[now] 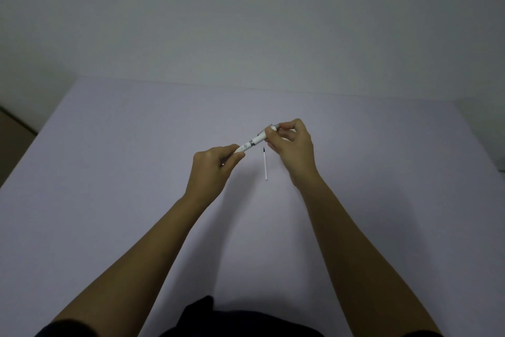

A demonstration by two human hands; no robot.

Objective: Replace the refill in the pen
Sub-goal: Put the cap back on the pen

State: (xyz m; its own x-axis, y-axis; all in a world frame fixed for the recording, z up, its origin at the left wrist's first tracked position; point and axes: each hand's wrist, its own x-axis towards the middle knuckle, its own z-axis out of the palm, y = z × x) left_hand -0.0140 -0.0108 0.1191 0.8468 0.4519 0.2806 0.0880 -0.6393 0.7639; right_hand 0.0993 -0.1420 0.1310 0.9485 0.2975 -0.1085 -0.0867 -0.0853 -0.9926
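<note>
A white pen (pixel 255 140) with a silver band around its middle is held in the air, tilted up to the right. My left hand (pixel 216 164) pinches its lower end. My right hand (pixel 292 145) pinches its upper end, which has a silver tip. Both ends are partly hidden by my fingers. A thin white refill (pixel 265 164) with a dark tip lies on the table below the pen, between my hands, with the tip pointing away from me.
The table (pixel 123 172) is pale lilac and reaches a plain grey wall at the back. Its left edge runs diagonally past a dark floor strip (pixel 16 129). My dark clothing shows at the bottom edge.
</note>
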